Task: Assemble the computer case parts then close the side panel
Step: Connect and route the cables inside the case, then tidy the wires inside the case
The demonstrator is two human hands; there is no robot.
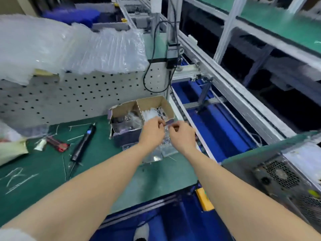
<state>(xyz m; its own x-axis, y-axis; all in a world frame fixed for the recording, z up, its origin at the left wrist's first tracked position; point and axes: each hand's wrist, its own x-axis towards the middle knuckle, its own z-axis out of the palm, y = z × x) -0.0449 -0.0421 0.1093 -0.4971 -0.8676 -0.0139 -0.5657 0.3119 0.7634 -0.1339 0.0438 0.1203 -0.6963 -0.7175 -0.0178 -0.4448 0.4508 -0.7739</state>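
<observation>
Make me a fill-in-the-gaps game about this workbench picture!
The left hand and right hand pinch one small strip over a cardboard box with ____ compartments.
The white ties lie in its ____ compartment.
The black screwdriver lies on the ____ mat.
The grey board behind the box is full of round ____.
Missing words: two, right, green, holes.

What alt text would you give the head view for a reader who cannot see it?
The left hand and right hand pinch a small purplish strip between them just in front of a divided cardboard box of small parts. A black electric screwdriver lies to the left on the green mat; a computer case sits at lower right.
</observation>
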